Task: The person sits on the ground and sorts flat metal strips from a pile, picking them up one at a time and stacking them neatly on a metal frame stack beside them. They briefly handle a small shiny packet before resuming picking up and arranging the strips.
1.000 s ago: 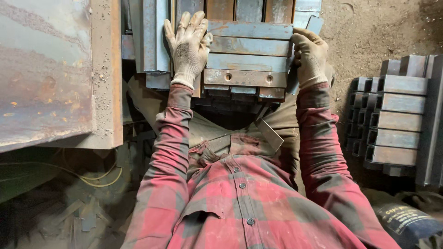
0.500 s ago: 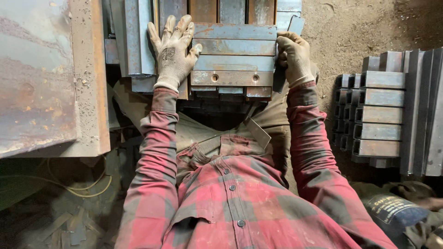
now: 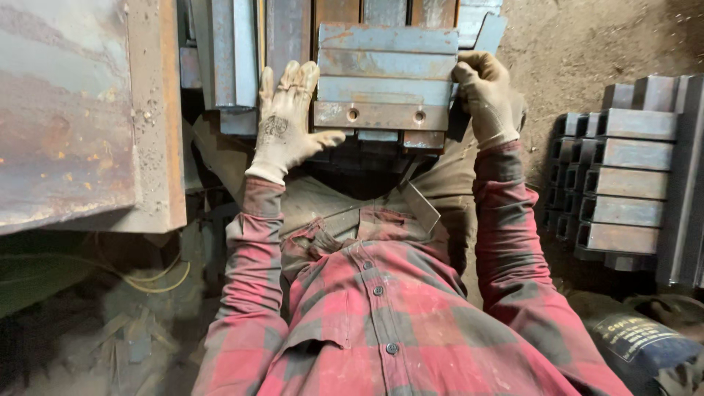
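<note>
left hand [image 3: 287, 121]: gloved, flat against the left edge of the steel block stack [image 3: 386, 77]. Fingers [image 3: 293, 77] straight and close together, pointing away from me; thumb out to the side, tip under the lowest plate's left corner. Not closed around anything.
right hand [image 3: 484, 99]: gloved, fingers curled round the right edge of the same stack near its upper half, clamped on it.
steel block stack: grey-blue plates with rust patches, layered flat, sitting between my two hands just past my lap, straight ahead of my chest.
drilled plate [image 3: 381, 115]: nearest layer of the stack, two round holes side by side, facing up.
what's under the stack: more dark steel pieces; can't tell what carries them.
upright bars [image 3: 233, 51]: grey steel sections just left of my left hand, touching or nearly touching the glove's outer edge; can't tell which.
rusty slab [image 3: 81, 110]: big, heavily rusted steel face filling the left side, well apart from the stack.
channel pieces [image 3: 623, 183]: stacked steel channel pieces on the ground to my right, open ends toward me, apart from my right arm.
ground [image 3: 587, 44]: bare dirt beyond my right hand.
sleeves [image 3: 513, 242]: red and grey checked shirt, both arms stretched forward.
</note>
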The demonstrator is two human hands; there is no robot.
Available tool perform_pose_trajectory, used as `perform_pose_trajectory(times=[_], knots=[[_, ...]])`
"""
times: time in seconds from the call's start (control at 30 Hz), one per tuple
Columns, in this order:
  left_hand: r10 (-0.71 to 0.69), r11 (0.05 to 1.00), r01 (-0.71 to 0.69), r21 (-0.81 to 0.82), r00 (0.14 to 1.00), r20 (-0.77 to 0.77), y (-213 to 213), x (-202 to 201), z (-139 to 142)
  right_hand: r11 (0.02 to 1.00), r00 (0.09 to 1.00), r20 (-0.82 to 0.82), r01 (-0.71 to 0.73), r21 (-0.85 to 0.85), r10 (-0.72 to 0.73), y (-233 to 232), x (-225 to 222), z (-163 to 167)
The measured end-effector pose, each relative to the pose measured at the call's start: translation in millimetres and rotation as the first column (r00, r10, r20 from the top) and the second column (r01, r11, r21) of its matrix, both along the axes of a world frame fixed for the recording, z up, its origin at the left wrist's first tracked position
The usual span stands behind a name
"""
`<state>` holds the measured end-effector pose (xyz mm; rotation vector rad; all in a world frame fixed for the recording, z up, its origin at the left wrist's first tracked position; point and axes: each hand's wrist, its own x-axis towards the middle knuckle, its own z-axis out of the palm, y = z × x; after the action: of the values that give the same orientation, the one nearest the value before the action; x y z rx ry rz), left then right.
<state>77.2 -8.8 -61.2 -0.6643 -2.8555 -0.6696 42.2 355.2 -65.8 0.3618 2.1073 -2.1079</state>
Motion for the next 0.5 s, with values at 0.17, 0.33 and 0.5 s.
perform_pose_trajectory(times=[0.17, 0.33, 0.5], knots=[[0.077, 0.997, -0.076, -0.028, 0.997, 0.004, 3.8, 4.1, -1.5, 1.0, 1.0, -0.01, 0.018, -0.011, -0.018, -0.2, -3.7, -6.7], [0.093, 0.995, -0.093, -0.018, 0.996, -0.008, 7.3, 5.3, -2.5, 1.0, 0.998, -0.066, 0.004, 0.005, -0.004, 3.3, -2.8, -11.4], [0.113, 0.992, -0.114, 0.044, 0.993, 0.03, 5.7, 7.4, -9.7, 0.998, 0.999, -0.032, 0.013, -0.058, -0.014, 12.0, -1.5, -17.8]])
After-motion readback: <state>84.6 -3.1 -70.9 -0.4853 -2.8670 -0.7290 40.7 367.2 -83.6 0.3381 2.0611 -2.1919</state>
